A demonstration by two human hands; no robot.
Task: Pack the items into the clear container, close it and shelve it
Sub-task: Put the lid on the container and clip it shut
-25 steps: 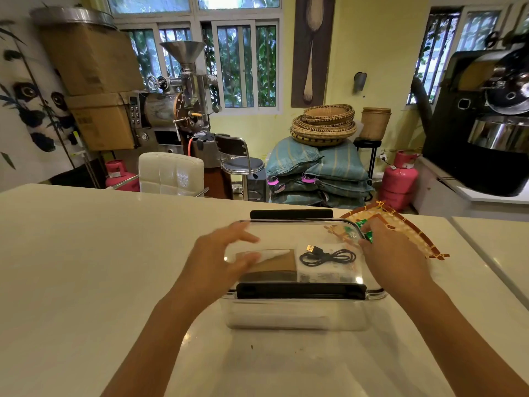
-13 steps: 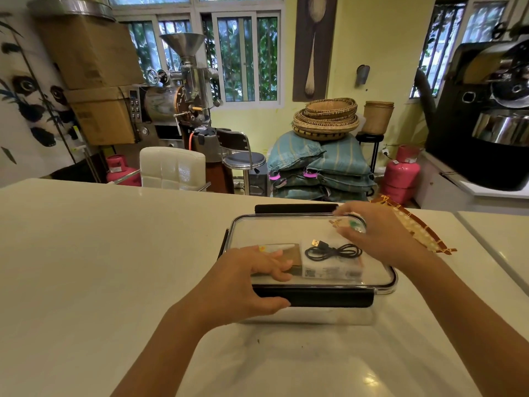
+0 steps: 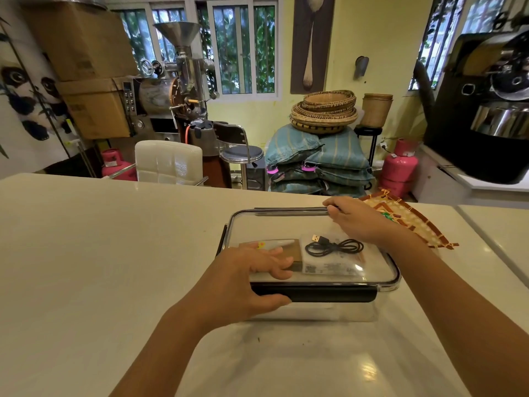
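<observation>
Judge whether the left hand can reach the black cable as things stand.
Probably not. The black cable lies inside the container under the clear lid, and the left hand rests on that lid, thumb at the near latch. The lid would need lifting first.

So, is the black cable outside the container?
No, the cable lies inside the container, under the clear lid.

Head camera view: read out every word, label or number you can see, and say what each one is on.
Nothing is clear enough to quote.
White packet inside the clear container: printed label, too blurred to read.
Cardboard boxes: printed patches, too small to read.
Pink gas cylinder: tag, too small to read.
</observation>
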